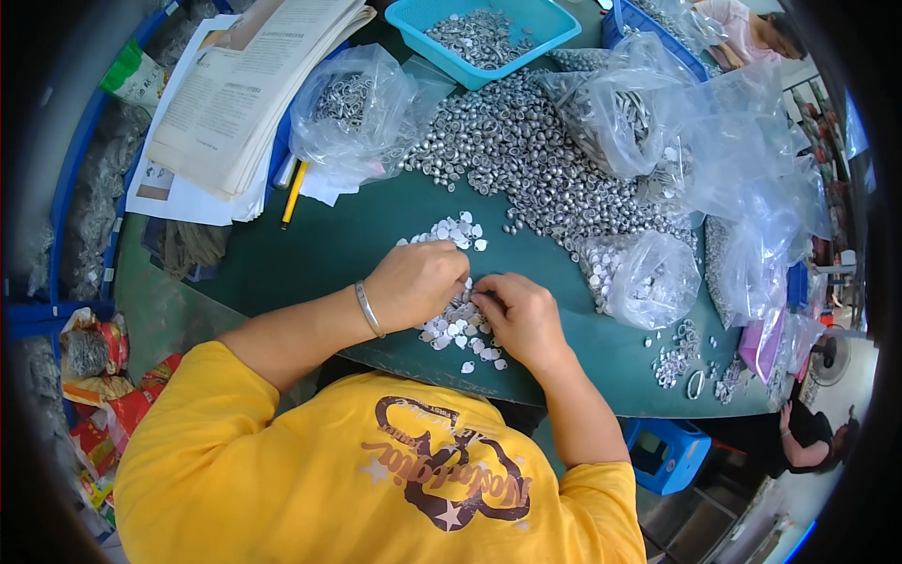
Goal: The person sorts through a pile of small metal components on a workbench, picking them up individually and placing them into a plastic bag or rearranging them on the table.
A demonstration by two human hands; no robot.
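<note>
On the green tabletop, a loose pile of small flat silvery-white pieces (451,329), many of them heart-shaped, spreads under and around my hands. My left hand (420,280), with a silver bangle at the wrist, is closed above the pile, thumb and fingertips pinched together. Close beside it, my right hand (522,315) has its thumb and forefinger pressed together in a pinch. Whatever either hand holds is too small or too hidden to make out. Farther off lies a broad heap of small rounded grey metal parts (526,150).
A turquoise basket (554,33) of metal parts stands at the back. Clear plastic bags of parts (655,282) line the right side; another bag (352,99) sits back left, near newspapers (225,103) and a yellow pencil (294,195). A blue stool (669,456) stands below the right edge.
</note>
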